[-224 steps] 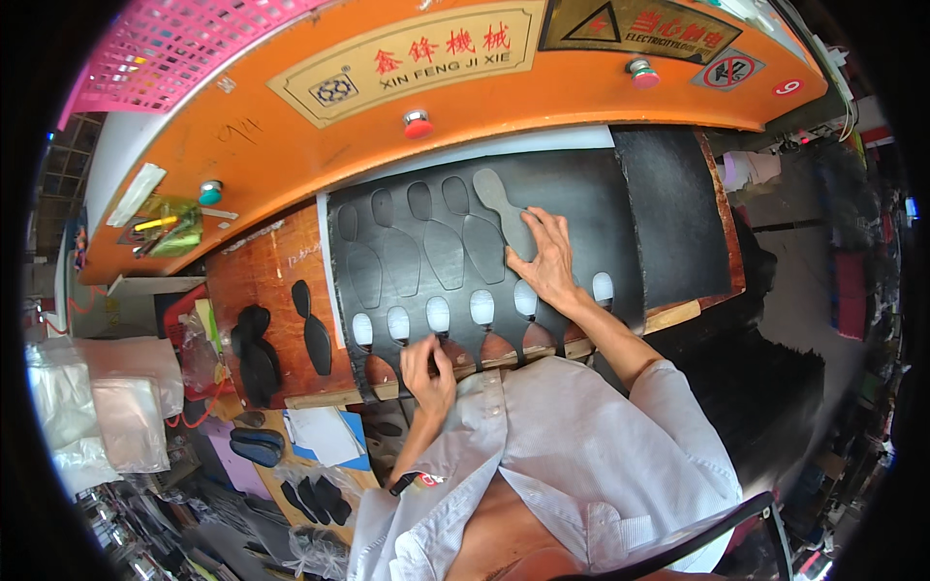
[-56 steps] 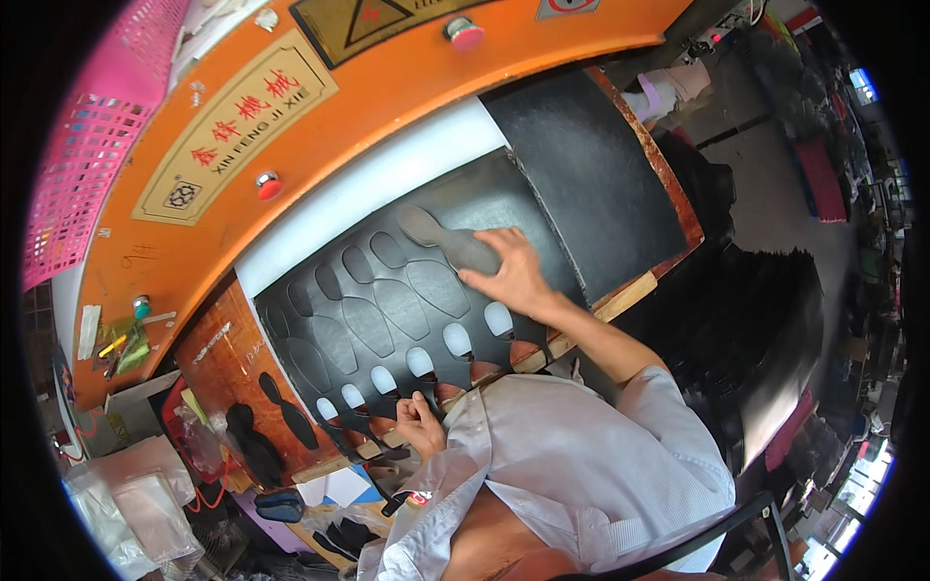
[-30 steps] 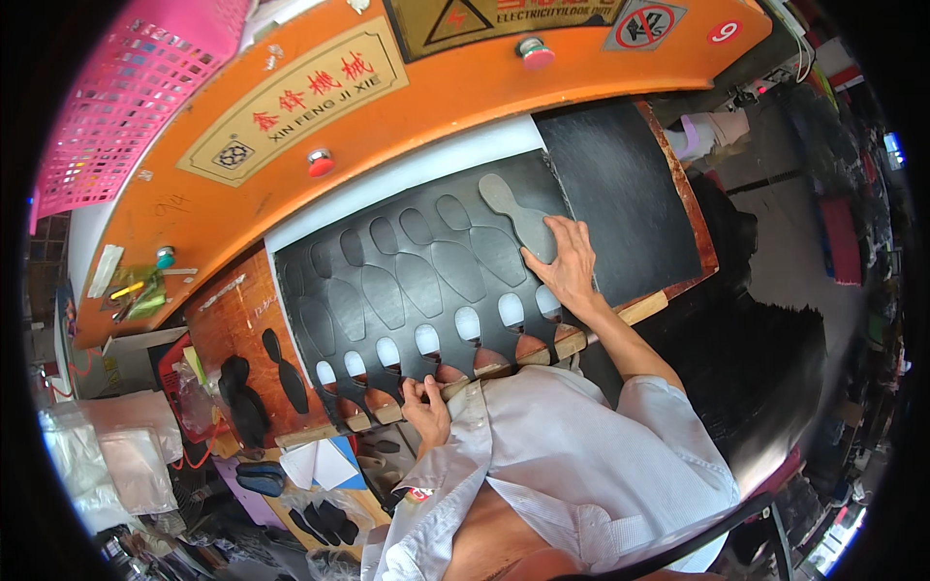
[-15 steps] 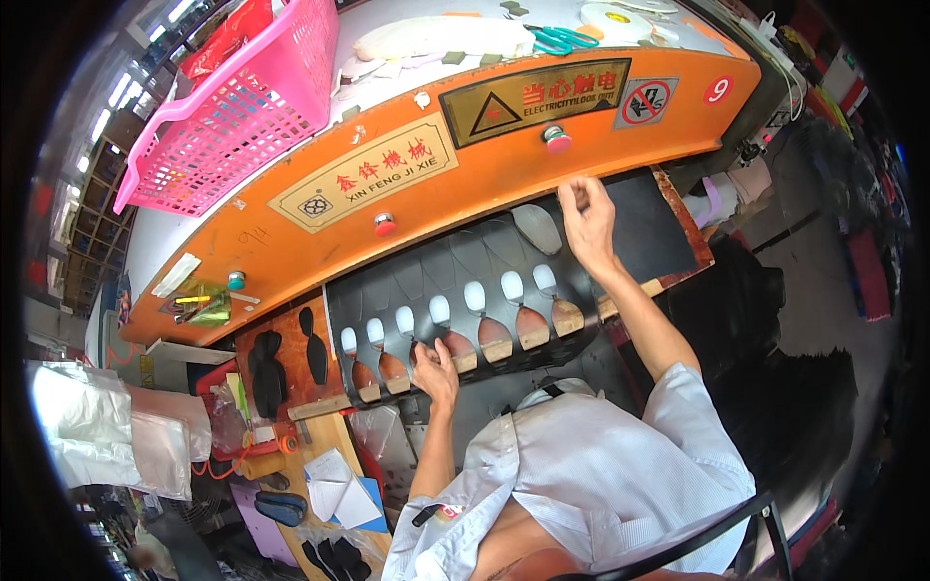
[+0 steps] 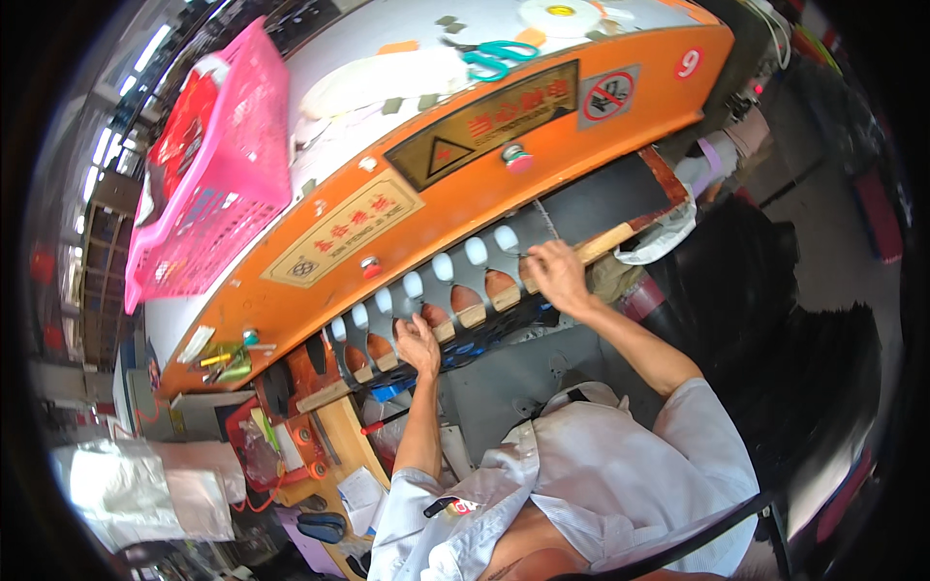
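Observation:
A black sheet (image 5: 457, 259) lies on a red-brown board, with a row of sole-shaped cut-outs. Whitish ovals (image 5: 443, 266) fill the far ends of the cut-outs, and brown board shows through the near ends. At the sheet's near edge, left of its middle, my left hand (image 5: 417, 346) is closed with bent fingers on the strip between cut-outs. My right hand (image 5: 560, 276) pinches the sheet near its right edge, beside the last cut-out. The far part of the sheet is hidden by the orange press beam (image 5: 334, 232).
The beam carries a red button (image 5: 516, 160). On its white top lie teal scissors (image 5: 499, 58), a tape roll (image 5: 562, 14) and a pink basket (image 5: 218, 208). A dark mat (image 5: 605, 198) covers the board's right side. Plastic bags (image 5: 145, 494) hang at lower left.
My right hand has come down from near the beam to the sheet's right edge. The sole-shaped metal outline on the sheet is out of sight. My view has turned.

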A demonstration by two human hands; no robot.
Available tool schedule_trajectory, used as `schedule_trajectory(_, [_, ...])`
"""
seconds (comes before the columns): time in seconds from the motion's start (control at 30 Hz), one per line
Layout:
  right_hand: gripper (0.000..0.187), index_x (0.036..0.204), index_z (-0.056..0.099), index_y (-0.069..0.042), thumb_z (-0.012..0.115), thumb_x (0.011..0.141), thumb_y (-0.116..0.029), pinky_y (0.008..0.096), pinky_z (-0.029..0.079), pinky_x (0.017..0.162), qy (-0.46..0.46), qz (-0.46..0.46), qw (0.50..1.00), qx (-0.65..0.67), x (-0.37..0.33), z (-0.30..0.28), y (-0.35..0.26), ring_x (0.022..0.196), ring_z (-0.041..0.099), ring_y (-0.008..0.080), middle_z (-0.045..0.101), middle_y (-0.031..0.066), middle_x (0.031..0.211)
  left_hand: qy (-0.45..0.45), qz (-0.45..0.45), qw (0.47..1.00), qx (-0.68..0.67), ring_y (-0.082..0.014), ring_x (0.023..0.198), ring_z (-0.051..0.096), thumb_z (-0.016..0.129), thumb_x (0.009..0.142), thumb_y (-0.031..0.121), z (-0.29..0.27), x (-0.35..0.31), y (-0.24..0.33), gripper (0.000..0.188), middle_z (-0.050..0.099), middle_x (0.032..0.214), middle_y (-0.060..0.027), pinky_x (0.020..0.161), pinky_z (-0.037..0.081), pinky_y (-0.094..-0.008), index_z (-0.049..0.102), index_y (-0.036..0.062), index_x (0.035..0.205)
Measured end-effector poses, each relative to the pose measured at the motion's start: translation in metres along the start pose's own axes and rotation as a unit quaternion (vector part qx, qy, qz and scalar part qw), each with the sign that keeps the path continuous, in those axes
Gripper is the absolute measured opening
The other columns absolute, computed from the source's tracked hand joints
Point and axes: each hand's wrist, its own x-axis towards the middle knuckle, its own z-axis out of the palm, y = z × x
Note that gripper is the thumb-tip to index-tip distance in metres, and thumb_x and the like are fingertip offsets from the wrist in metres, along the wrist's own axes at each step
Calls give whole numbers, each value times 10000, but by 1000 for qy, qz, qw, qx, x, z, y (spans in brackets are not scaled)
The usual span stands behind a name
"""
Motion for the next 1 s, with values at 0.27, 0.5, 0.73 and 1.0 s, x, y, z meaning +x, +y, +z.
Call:
schedule_trajectory(0.27, [424,1248,625,44,728,920,-205,488,453,983,5,-53,994,-95,-48,48,-18,1099,647,380,700,248,1142,7,14,999,37,-323,595,616,666,1017,312,-3,-6,-7,379,621,624,-115,644,479,-490,587,-12,837])
schedule_trajectory(0.5, [273,1081,683,-53,634,943,-284,464,442,888,21,-42,989,-142,-66,51,-18,914,684,315,717,145,930,-42,49,998,-27,-351,665,659,621,1033,374,-6,-14,-28,439,694,722,-194,679,491,-508,647,-60,971])
schedule_trajectory(0.73, [354,1244,697,-18,673,964,-233,452,463,1004,-14,8,994,-106,-121,48,-7,1192,640,339,693,185,1281,-81,29,995,-47,-278,667,625,599,1068,297,-21,-68,-40,457,660,731,-126,663,498,-439,579,-130,1230])
schedule_trajectory(1.0, [215,1034,716,-33,692,937,-223,435,568,760,-7,22,992,-121,-176,-19,-24,876,665,348,682,141,922,-65,-126,952,-271,-219,796,649,571,1029,71,-90,-150,-41,305,641,863,-97,731,539,-358,554,-87,1288])
